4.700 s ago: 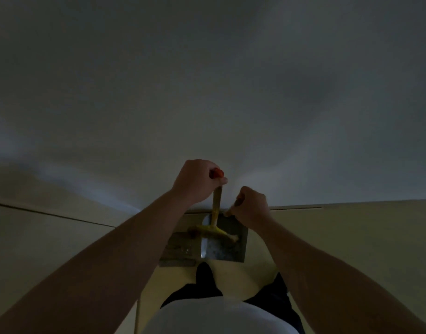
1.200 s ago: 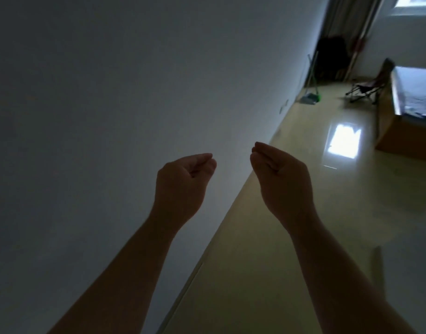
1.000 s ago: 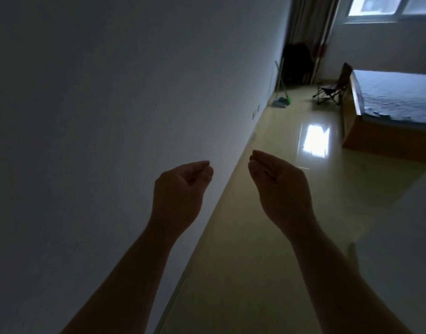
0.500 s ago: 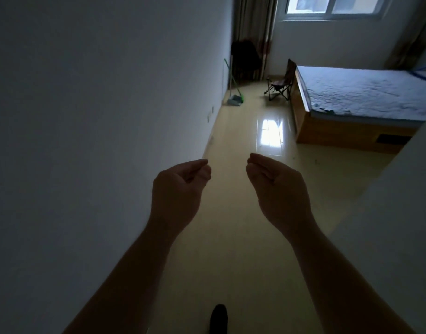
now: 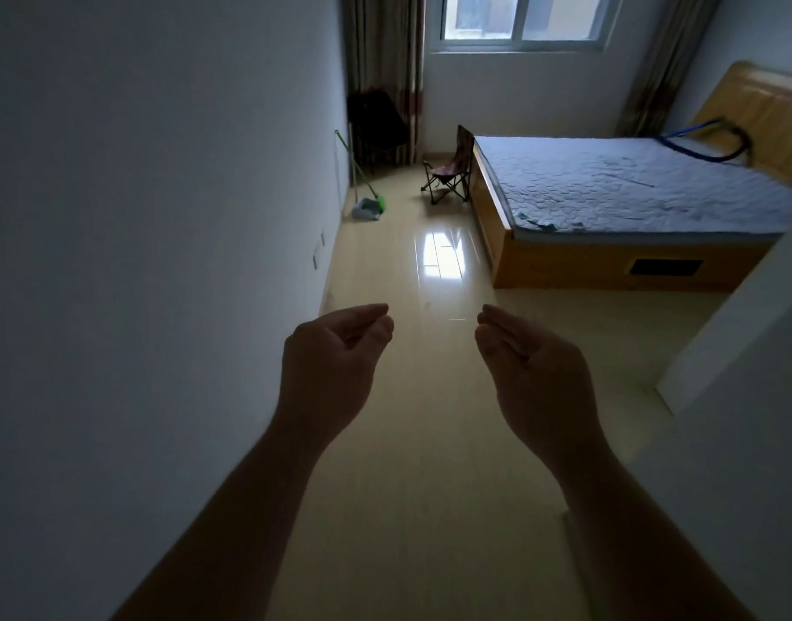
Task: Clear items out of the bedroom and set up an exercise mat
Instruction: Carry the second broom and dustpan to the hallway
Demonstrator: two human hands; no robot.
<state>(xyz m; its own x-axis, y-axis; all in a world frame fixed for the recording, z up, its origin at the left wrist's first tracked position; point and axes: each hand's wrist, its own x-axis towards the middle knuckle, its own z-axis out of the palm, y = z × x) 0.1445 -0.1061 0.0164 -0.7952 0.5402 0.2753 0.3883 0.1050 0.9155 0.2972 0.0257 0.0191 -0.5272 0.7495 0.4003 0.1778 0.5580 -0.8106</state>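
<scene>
My left hand (image 5: 335, 360) and my right hand (image 5: 530, 365) are raised side by side in front of me over the pale floor, fingers loosely curled, nothing in either. Far ahead a green broom with a dustpan (image 5: 367, 203) leans at the left wall. A small folding chair (image 5: 447, 174) stands beside the bed's near corner. A blue and black hoop-like thing (image 5: 707, 145) lies at the head of the bed. No exercise mat is in view.
A wooden bed (image 5: 609, 262) with a bare grey mattress fills the right side. A dark chair (image 5: 378, 123) stands by the curtain under the window. A white wall (image 5: 138, 262) runs along my left, another wall corner (image 5: 743, 351) juts in at right. A shiny floor strip lies between.
Earlier both hands held a yellow-handled tool over a dustpan at a wall. Now they hold nothing, and the view has swung right to face down the bedroom.
</scene>
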